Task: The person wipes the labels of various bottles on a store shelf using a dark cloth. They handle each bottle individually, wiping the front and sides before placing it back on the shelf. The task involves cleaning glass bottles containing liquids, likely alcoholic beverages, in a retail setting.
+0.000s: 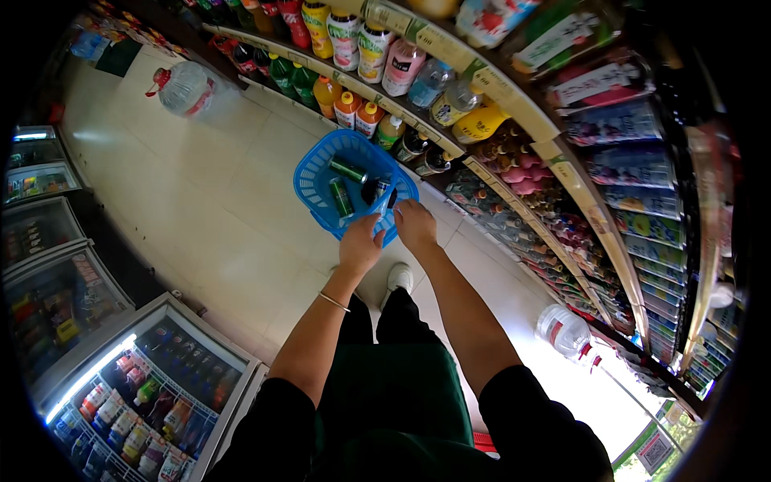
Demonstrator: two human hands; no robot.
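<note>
In front of me is a blue plastic basket (pixel 307 173) with slotted sides. Two green cans (pixel 340 198) lie inside it, along with a pale can (pixel 382 186) and something dark, partly hidden. A light blue handle (pixel 386 201) crosses the basket's near right part. My left hand (pixel 363 243) is closed at its near end, and my right hand (pixel 415 225) is closed beside it, fingers curled inward. Both hands are over the basket's near rim, close together. Whether the basket rests on the floor I cannot tell.
Shelves of bottled drinks (pixel 373 52) curve along the far and right sides, close to the basket. Glass-door coolers (pixel 152 386) line the left. One large water bottle (pixel 183 90) stands on the pale tiled floor (pixel 217 193) at far left, another (pixel 564 331) at right.
</note>
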